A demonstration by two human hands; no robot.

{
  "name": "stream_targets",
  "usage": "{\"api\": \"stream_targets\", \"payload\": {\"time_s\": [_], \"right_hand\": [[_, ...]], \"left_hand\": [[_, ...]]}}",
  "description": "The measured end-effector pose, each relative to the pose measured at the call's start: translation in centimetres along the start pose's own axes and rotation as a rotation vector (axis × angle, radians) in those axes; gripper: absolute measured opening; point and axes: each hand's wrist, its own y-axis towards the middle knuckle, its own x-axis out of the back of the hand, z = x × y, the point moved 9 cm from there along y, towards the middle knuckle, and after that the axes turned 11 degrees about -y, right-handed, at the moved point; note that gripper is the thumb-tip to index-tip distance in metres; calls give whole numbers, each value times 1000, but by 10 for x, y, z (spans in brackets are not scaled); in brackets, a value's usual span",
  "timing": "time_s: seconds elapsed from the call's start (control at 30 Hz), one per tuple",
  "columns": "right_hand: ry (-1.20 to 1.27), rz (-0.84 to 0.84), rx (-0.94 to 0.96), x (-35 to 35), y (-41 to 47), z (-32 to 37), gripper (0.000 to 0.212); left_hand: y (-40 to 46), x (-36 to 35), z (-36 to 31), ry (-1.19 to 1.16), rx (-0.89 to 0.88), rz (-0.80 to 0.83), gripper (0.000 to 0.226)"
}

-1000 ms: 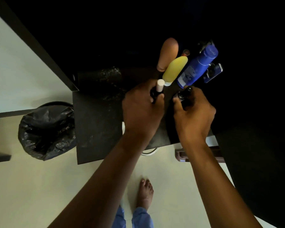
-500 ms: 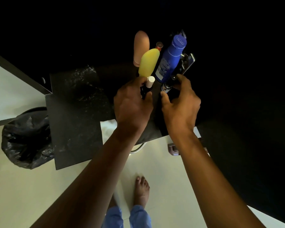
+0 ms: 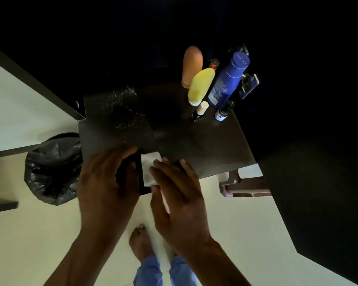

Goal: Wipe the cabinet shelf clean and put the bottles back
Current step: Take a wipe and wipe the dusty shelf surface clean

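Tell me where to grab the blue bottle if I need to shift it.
Grip the blue bottle around its upper body, below the cap, coming from above and the front. It stands upright, but the yellow bottle crowds its left, a dropper bottle stands at its foot and a clip-like thing sits on its right, so side approaches look tight.

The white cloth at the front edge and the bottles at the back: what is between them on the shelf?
In the head view, only bare dark shelf lies between the white cloth and the bottles.
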Motion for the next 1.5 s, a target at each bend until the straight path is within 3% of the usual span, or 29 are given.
{"api": "stream_targets", "payload": {"time_s": [0.23, 0.4, 0.6, 0.77, 0.9, 1.03, 1.2, 1.4, 1.5], "right_hand": [[-241, 210, 135, -29, 0, 4, 49], [-282, 203, -150, 4, 21, -65, 48], [-351, 172, -276, 11, 28, -93, 51], [-201, 226, -45, -19, 28, -28, 46], [-236, 281, 145, -52, 63, 15, 52], [-206, 190, 119, -76, 137, 13, 52], [-282, 236, 182, -113, 193, 31, 50], [-141, 332, 338, -112, 167, 61, 51], [-202, 333, 344, -96, 144, 52, 49]], "left_hand": [[-11, 1, 21, 92, 12, 78, 35], [-6, -3, 24, 107, 7, 102, 35], [-10, -5, 27, 114, -10, 90, 30], [-10, 3, 34, 91, 18, 66, 37], [-6, 15, 45, 93, 100, 22, 42], [-1, 20, 51, 101, 130, 19, 41], [-1, 19, 52, 101, 122, 27, 32], [-4, 19, 53, 84, 67, -14, 34], [-3, 20, 54, 80, 62, -27, 36]]}}
